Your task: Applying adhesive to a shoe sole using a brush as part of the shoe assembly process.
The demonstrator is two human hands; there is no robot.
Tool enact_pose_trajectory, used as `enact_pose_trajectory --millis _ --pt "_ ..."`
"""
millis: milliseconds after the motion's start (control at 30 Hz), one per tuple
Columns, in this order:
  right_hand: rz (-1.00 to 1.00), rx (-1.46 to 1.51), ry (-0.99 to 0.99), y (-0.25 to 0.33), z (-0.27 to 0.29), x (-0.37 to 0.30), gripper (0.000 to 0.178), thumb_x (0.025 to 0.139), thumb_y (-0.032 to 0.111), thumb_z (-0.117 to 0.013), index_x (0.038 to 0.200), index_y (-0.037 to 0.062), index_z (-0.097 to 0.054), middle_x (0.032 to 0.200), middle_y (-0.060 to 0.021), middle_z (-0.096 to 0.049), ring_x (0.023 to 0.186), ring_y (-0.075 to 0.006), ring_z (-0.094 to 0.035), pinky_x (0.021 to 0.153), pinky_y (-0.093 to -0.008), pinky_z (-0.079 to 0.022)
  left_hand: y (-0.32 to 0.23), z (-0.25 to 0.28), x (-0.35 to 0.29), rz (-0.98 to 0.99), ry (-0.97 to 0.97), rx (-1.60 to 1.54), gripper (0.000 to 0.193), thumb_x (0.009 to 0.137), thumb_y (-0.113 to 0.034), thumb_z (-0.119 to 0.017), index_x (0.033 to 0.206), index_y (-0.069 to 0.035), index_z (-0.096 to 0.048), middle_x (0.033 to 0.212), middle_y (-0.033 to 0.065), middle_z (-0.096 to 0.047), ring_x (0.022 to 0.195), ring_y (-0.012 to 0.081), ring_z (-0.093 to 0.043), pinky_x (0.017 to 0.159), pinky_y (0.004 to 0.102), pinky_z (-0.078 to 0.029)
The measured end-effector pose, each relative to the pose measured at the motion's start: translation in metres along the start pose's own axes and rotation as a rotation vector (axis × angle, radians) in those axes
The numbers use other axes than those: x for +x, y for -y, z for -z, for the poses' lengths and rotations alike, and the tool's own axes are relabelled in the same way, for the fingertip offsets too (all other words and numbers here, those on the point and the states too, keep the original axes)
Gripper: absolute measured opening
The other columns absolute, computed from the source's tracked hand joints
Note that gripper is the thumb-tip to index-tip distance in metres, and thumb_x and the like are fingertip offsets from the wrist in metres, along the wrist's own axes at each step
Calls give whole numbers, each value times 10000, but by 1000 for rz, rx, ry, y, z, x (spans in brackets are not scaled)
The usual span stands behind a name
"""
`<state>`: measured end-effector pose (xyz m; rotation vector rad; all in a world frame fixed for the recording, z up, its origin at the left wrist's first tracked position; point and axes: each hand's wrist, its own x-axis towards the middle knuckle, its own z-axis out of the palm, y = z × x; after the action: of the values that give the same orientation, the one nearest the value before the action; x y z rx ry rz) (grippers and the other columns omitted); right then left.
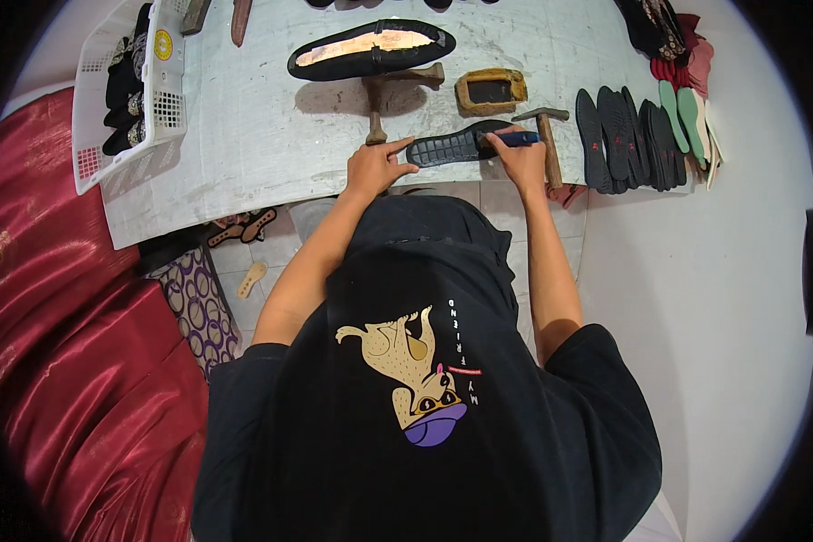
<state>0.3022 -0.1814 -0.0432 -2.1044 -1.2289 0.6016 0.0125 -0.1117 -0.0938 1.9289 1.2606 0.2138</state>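
Note:
A black shoe sole (447,149) lies near the table's front edge with its ridged, hollowed side up. My left hand (373,171) pinches its left end between thumb and fingers. Over the sole's right part, my right hand (524,163) is closed around a dark blue pen-like tool (517,139); what its tip touches is too small to make out. Just beyond my hands, a black shoe (438,42) with a pale inside rests on top of a rusty iron shoe anvil (375,108). A yellow-rimmed tray (491,91) with a dark inside sits behind the sole.
A hammer (551,149) lies right beside my right hand. Several black soles (616,135) and green insoles (691,122) are lined up at the right. On the left stands a white plastic basket (165,77) of black shoes. Red cloth (54,298) hangs at far left.

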Motion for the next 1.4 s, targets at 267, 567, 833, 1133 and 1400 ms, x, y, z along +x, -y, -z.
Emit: enact_pose_trajectory --millis 267,567,833,1133,1400 --pt "98 24 61 20 -21 16 191 830 186 -826 854 10 -754 777 -196 -736 718 -346 -736 658 -405 -554 -1 -2 0 5 12 29 656 736 -537 -873 1346 -354 -717 675 19 -656 637 240 -650 632 382 -507" --pt "98 -91 168 19 -13 -6 184 810 148 -812 831 -13 -724 785 -233 -715 755 -424 -706 672 -446 -545 0 -3 -1 7 -9 68 648 741 -558 -859 1341 -358 -719 715 32 -685 661 263 -668 646 397 -520" --pt "49 -52 133 27 -13 3 199 807 155 -825 832 -14 -725 790 -238 -715 757 -413 -712 677 -443 -546 -5 0 -1 32 23 70 643 742 -560 -859 1336 -356 -722 727 38 -688 664 268 -667 650 404 -521" --pt "202 -55 102 15 -22 -18 175 799 123 -813 822 -17 -712 804 -238 -707 747 -432 -693 667 -449 -539 -3 -3 -1 15 -14 77 650 741 -571 -857 1335 -345 -724 718 31 -683 658 257 -667 641 395 -520" --pt "39 13 100 31 -22 -1 165 819 144 -807 817 -5 -736 760 -203 -724 686 -387 -701 651 -423 -536 0 -4 -1 -2 2 88 637 743 -587 -843 1325 -357 -729 718 31 -681 674 263 -674 650 404 -525"
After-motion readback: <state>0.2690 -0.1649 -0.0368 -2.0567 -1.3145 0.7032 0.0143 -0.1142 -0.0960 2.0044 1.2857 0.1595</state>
